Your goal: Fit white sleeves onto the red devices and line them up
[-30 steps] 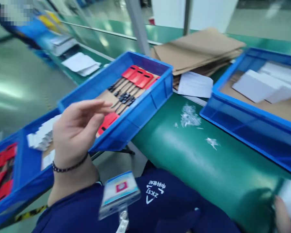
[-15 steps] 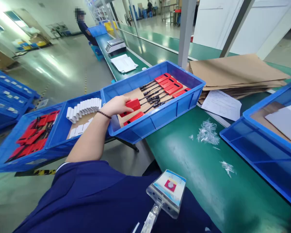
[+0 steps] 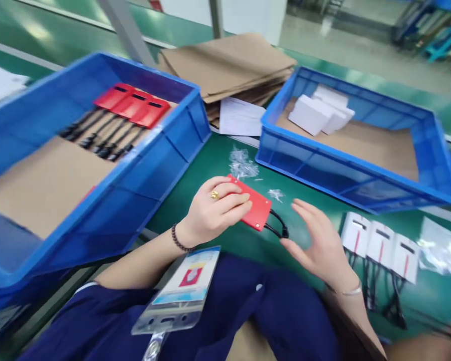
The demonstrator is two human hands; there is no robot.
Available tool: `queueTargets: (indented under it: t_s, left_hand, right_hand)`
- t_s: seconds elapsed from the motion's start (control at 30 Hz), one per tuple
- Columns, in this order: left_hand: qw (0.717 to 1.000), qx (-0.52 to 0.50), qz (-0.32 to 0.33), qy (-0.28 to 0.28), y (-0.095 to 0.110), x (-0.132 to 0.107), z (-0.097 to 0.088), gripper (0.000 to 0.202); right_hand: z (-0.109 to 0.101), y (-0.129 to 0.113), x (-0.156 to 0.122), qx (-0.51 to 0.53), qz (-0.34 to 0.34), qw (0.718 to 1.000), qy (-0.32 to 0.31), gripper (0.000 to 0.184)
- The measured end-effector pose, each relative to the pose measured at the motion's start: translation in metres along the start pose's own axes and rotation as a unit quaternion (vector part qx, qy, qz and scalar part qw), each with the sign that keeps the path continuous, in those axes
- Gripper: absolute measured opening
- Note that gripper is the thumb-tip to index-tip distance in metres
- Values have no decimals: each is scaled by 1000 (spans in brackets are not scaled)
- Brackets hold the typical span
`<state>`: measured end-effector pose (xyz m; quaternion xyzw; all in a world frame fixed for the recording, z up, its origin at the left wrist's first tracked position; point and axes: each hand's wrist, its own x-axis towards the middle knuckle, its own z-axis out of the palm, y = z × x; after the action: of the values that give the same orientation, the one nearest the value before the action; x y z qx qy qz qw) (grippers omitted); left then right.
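Observation:
My left hand [image 3: 218, 208], fingers closed over the top, grips a flat red box [image 3: 256, 206] with small screws at its corners. From the box's right end come black cables [image 3: 277, 220] with a dark connector. My right hand [image 3: 317, 238] is open beside that connector, thumb and fingers spread apart; whether the thumb touches it I cannot tell. In the blue bin [image 3: 173, 145] on the left, several red boxes [image 3: 131, 106] with black cables lie in a row, next to a sheet of brown cardboard [image 3: 52, 185].
Clear plastic bits [image 3: 243, 163] lie on the green bench [image 3: 195, 175]. Another blue bin [image 3: 346, 175] holds white boxes [image 3: 319, 113]. Three white cabled units [image 3: 381, 241] and a clear bag [image 3: 441, 250] are at right. Cardboard sheets [image 3: 229, 65] are stacked behind. A blurred hand or arm shows bottom right.
The view has swung right. My left hand has brought the red box out of the left bin and over the bench. My right hand has come into view.

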<state>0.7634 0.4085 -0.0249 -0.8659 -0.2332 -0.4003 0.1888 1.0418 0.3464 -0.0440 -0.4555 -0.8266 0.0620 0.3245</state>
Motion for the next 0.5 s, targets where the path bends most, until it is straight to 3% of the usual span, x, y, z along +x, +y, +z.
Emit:
queueTargets:
  t_s: [0.07, 0.1, 0.17, 0.2, 0.23, 0.27, 0.33, 0.37, 0.4, 0.43, 0.5]
  left_hand:
    - [998, -24, 3, 64, 2, 5, 31, 14]
    - [994, -33, -39, 98, 5, 6, 44, 13]
    - [959, -115, -202, 161, 16, 7, 65, 20]
    - [913, -205, -304, 179, 23, 8, 73, 31]
    - [839, -324, -398, 183, 32, 8, 80, 42]
    - [738, -454, -468, 173, 41, 7, 85, 52]
    - [520, -653, -534, 136, 56, 6, 90, 62]
    - [433, -705, -550, 119, 61, 5, 90, 67]
    - [369, -730, -565, 111, 62, 5, 90, 72]
    - [326, -737, -582, 108, 62, 4, 89, 77]
    - [277, -730, -617, 94, 56, 3, 86, 81]
  right_hand:
    - [7, -4, 0, 14, 35, 997, -65, 64]
    - [13, -6, -2, 40, 64, 995, -58, 60]
    - [28, -9, -6, 94, 121, 988, 2, 53]
    - [36, -12, -8, 110, 142, 983, 35, 50]
    - [44, -14, -9, 118, 156, 979, 56, 49]
    - [51, -16, -9, 122, 165, 977, 62, 48]
    - [61, -18, -9, 134, 163, 977, 27, 51]
    - [63, -18, -8, 129, 153, 980, -3, 53]
    - [62, -17, -6, 111, 139, 983, -32, 52]
    - [60, -16, -4, 85, 124, 987, -47, 50]
    - [50, -12, 2, 23, 103, 994, -25, 43]
